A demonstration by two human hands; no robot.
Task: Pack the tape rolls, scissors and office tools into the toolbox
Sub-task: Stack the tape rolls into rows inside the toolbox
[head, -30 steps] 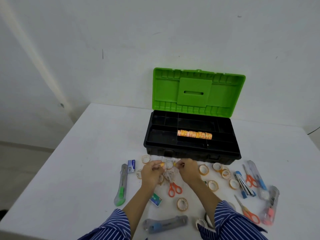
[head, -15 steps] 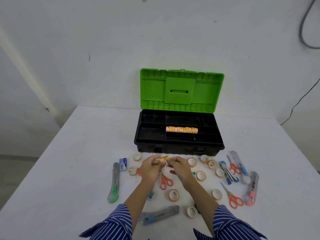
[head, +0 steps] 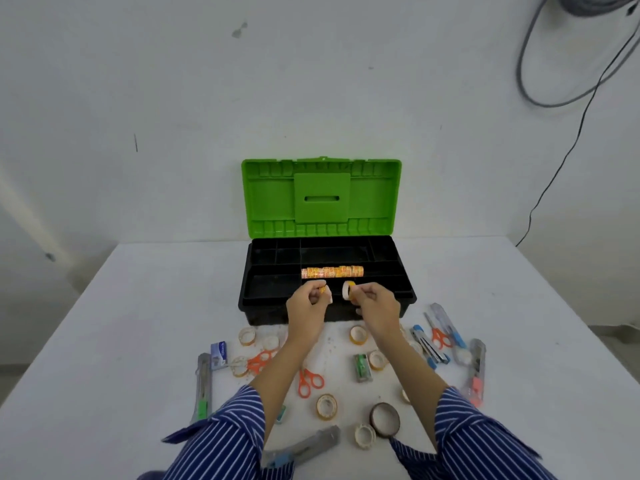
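A black toolbox [head: 249, 306] with its green lid [head: 322, 199] raised stands at the table's middle. A row of orange tape rolls [head: 332, 272] lies in a centre compartment. Over the box's front edge, my left hand [head: 306, 304] pinches a small orange tape roll [head: 323, 291], and my right hand [head: 375, 304] pinches a pale tape roll [head: 347, 290]. Loose tape rolls [head: 358, 335] [head: 326, 406], orange scissors [head: 309, 381] [head: 439, 337] and utility knives [head: 203, 386] [head: 476, 372] lie scattered on the table in front of the box.
The white table [head: 138, 306] meets a white wall behind the box. A dark tape roll [head: 384, 419], a grey cutter [head: 304, 448], a blue staple box [head: 219, 355], a green staple box [head: 362, 367] and a blue stapler [head: 429, 346] lie near me. Cables [head: 568, 98] hang at the upper right.
Both hands rose from the table items and moved forward over the toolbox's front edge, each carrying a small tape roll. The camera view tilted upward.
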